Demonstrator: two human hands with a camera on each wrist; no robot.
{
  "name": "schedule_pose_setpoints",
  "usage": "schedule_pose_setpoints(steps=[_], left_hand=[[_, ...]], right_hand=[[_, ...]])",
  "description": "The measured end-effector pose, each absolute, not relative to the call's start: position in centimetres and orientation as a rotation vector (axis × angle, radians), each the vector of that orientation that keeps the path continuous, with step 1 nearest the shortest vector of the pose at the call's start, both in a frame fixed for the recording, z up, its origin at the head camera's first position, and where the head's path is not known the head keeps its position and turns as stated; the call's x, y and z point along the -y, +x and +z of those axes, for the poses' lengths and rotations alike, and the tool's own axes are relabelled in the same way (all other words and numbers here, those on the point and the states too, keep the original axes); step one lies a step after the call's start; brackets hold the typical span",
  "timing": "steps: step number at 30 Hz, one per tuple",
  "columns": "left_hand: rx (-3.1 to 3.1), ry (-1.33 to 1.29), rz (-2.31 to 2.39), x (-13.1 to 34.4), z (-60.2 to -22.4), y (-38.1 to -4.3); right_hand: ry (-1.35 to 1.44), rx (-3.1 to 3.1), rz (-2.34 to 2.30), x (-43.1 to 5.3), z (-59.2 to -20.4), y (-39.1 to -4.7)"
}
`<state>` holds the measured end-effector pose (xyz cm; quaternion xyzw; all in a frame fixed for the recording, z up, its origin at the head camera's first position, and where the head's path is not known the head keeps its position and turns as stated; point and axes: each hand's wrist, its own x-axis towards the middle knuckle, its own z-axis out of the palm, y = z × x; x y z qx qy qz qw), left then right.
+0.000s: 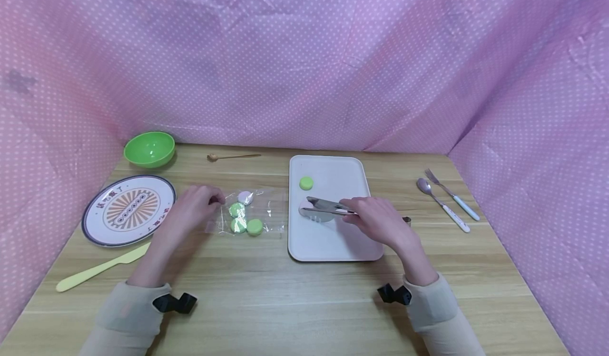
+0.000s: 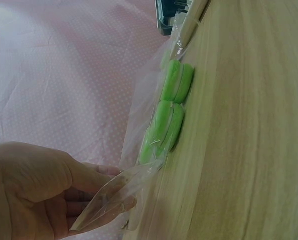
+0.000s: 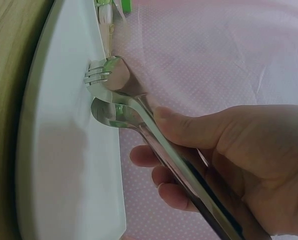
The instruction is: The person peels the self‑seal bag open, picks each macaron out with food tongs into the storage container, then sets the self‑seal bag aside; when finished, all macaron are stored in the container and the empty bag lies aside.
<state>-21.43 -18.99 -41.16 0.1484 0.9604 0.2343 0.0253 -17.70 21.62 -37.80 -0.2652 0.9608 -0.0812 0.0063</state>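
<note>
My left hand (image 1: 192, 208) pinches the edge of a clear plastic bag (image 1: 272, 208) lying left of the tray; the left wrist view shows the film between thumb and fingers. Several macarons are in the bag, green ones (image 2: 169, 122) and a pale lilac one (image 1: 245, 198). In my right hand (image 1: 378, 219) I grip metal tongs (image 3: 161, 137) by their arms, the toothed ends low over the white tray (image 1: 328, 247). A pale round piece (image 1: 304, 206) shows at the tong tips, partly hidden by them. Just beyond it on the tray sits a green macaron (image 1: 306, 183).
A green bowl (image 1: 149, 149), a patterned plate (image 1: 128, 210) and a yellow knife (image 1: 102, 267) are on the left. A small gold-coloured spoon (image 1: 233, 156) lies at the back. On the right are a spoon (image 1: 442, 205) and a fork (image 1: 452, 194). Pink dotted cloth (image 1: 295, 70) surrounds the table.
</note>
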Motion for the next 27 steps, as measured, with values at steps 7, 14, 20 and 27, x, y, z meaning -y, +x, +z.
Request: schedule_pose_setpoints(steps=[7,14,20,27], left_hand=[[-2.982,0.476,0.726,19.0,-41.2,-21.4],[-2.982,0.480,0.732,19.0,-41.3,-21.4],[-2.997,0.491,0.711,19.2,-41.4,-21.4],[-2.975,0.502,0.715,19.2,-41.6,-21.5]], right_hand=[[-0.807,-3.010,-0.255,-21.6,-37.6,-17.7],[-0.803,-3.038,-0.271,-21.1,-37.2,-17.7],[-0.892,-3.030,-0.306,-18.5,-36.9,-18.3],[-0.974,-3.027,-0.259,-15.4,-37.0,-19.4]])
